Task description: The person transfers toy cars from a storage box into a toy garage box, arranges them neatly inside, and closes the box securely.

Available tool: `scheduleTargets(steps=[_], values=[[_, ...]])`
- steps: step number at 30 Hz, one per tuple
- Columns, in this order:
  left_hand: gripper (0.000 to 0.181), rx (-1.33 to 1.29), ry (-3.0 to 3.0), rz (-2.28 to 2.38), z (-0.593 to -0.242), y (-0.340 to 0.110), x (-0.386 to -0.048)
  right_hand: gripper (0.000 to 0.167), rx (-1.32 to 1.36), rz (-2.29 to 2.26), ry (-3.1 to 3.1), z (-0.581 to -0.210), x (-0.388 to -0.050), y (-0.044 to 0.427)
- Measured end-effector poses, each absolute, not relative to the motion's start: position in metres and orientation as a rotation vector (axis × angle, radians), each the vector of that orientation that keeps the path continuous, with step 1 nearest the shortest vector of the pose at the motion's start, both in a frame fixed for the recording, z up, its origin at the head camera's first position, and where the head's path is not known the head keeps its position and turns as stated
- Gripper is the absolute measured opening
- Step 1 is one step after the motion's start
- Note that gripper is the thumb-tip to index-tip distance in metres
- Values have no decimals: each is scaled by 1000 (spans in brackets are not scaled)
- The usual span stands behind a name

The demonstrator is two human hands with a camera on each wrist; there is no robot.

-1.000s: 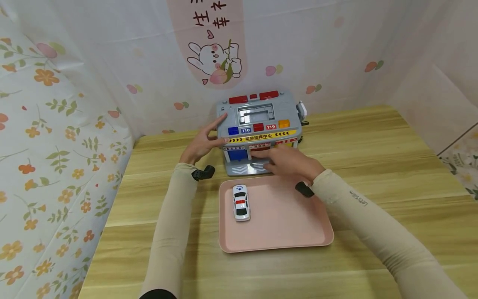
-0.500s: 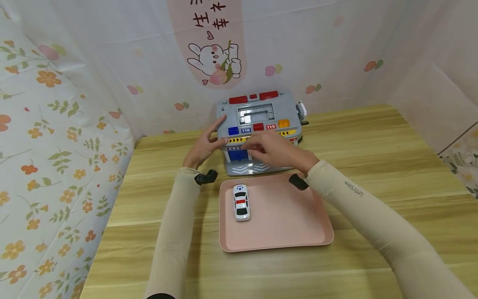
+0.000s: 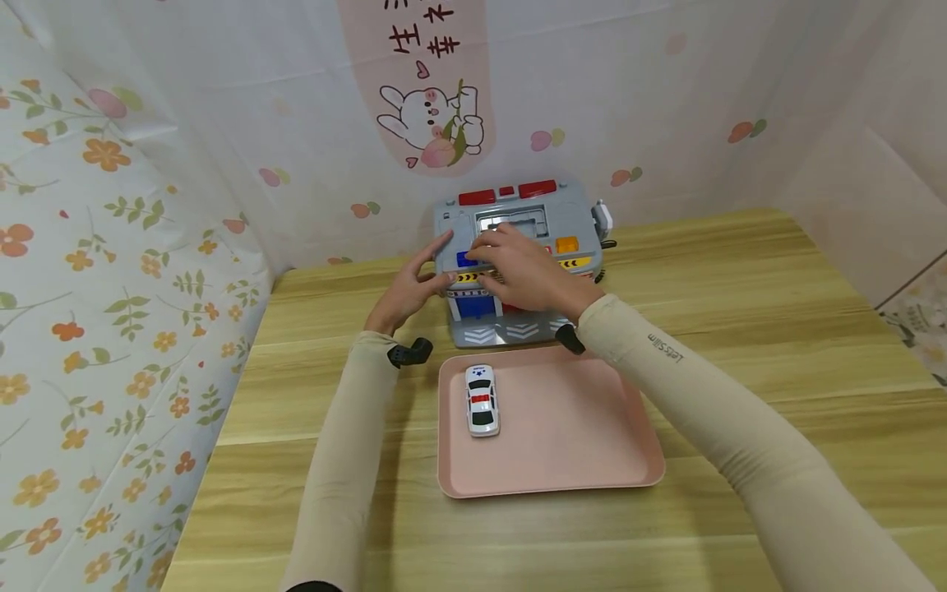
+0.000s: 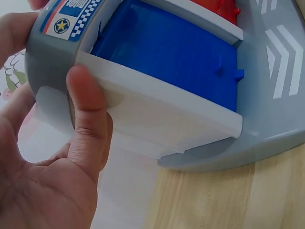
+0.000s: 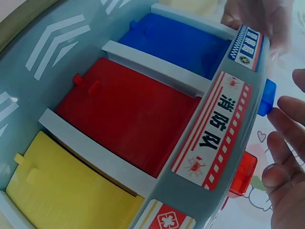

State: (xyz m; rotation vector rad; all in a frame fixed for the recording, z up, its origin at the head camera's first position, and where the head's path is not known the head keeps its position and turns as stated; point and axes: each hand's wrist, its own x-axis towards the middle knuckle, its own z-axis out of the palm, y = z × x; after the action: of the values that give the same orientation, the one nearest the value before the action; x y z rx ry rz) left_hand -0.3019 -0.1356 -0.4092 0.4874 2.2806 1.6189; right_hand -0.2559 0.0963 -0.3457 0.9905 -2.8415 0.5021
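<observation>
A grey toy garage (image 3: 573, 218) stands at the back of the table, with a blue door (image 4: 171, 52), a red door (image 5: 128, 112) and a yellow door (image 5: 71, 183), all down. My left hand (image 3: 403, 294) holds the left end of its roof, the thumb at the front corner and the other fingers spread over the top and side. My right hand (image 3: 528, 267) is over the front of the roof with loosely bent fingers. One fingertip touches the blue button (image 5: 268, 98); a red button (image 5: 243, 174) sits beside it. The right hand covers part of the roof in the head view.
A pink tray (image 3: 570, 444) lies in front of the garage, with a white toy police car (image 3: 482, 403) at its left side. On the garage's right side hangs a small white part (image 3: 602, 220). A printed cloth (image 3: 296, 123) hangs behind the table.
My right hand has risen from the middle door at the garage's front and moved left to the blue button on the roof. My left hand keeps its place.
</observation>
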Motion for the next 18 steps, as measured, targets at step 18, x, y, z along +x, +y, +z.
scheduleTargets(steps=[18], values=[[66, 446, 2236, 1567, -402, -143, -310, 39, 985, 481, -2970, -342, -264, 90]])
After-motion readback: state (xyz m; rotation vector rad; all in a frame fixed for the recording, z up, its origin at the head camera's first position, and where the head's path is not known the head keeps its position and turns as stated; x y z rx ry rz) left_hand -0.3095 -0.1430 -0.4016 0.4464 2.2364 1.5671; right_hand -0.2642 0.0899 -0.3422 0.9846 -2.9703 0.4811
